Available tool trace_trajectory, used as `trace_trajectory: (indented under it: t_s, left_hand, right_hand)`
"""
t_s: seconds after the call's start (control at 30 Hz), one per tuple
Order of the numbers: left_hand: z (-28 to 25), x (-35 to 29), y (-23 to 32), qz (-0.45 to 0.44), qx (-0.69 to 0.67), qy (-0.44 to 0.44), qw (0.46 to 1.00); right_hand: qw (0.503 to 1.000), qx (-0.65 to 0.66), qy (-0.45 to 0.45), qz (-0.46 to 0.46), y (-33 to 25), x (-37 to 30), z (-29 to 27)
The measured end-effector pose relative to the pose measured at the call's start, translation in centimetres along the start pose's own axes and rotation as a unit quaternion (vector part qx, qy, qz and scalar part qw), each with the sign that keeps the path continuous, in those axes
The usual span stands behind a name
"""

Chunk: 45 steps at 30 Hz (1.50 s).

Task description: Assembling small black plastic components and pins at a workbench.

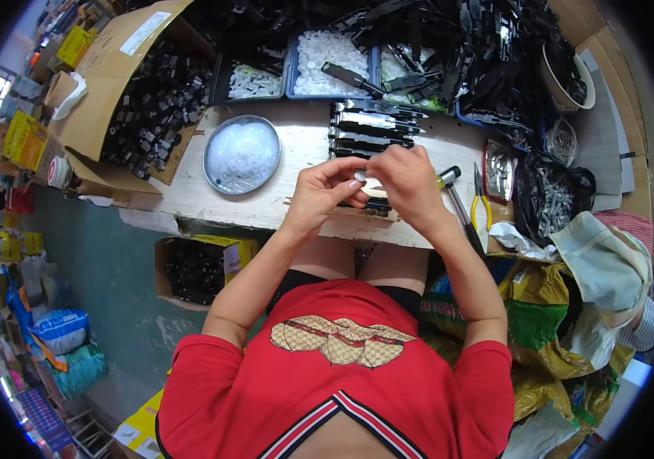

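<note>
My left hand (321,191) is closed in a pinch over the middle of the table, with a small white plastic piece (359,176) at its fingertips. Close against it, my right hand (409,183) has its fingers bent together; whatever they hold is hidden. Just beyond both hands lies a row of long black metal parts (373,122), side by side. Part of a pale strip and more black parts show beneath the hands, mostly covered by them.
A round dish (243,154) of translucent white pieces stands left, beside a carton of black blocks (160,103). Blue trays (333,65) of white parts and heaped black parts line the back. Right are a hammer (463,210), yellow-handled pliers (481,203) and a black bag (549,195).
</note>
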<state>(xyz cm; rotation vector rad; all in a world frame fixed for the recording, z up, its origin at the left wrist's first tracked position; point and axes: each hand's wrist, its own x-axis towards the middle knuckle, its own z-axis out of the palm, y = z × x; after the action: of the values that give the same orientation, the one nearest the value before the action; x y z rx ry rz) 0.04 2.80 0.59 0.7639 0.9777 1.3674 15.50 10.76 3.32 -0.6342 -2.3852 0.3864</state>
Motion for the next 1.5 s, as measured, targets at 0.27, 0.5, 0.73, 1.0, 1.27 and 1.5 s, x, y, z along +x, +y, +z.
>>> trace_trajectory:
  t_s: [0.27, 0.5, 0.73, 1.0, 1.27, 1.5]
  left_hand:
    - [-0.5, -0.5, -1.0, -0.01, -0.092, 0.01, 0.996]
    - [-0.6, -1.2, -1.9, 0.03, -0.063, 0.035, 0.997]
    - [-0.7, -1.2, -2.5, 0.041, -0.073, 0.024, 0.996]
    - [-2.4, -1.2, -0.8, 0.118, 0.219, 0.104, 0.963]
    - [-4.3, -1.3, -1.8, 0.113, 0.357, 0.076, 0.924]
    - [-3.9, -0.4, -1.4, 0.08, 0.468, 0.042, 0.879]
  right_hand:
    - [0.874, 0.396, 0.033, 0.279, -1.4, -3.0, 2.7]
    - [0.987, 0.115, -0.015, 0.115, -1.2, -2.6, 1.7]
    - [0.985, 0.127, 0.081, 0.085, -2.1, -1.1, 2.7]
    - [0.999, 0.016, 0.026, 0.037, -1.0, -2.2, 4.6]
    - [0.998, -0.052, -0.04, 0.003, -1.0, -3.2, 7.0]
    - [0.999, -0.048, 0.001, -0.021, -0.8, -3.3, 6.6]
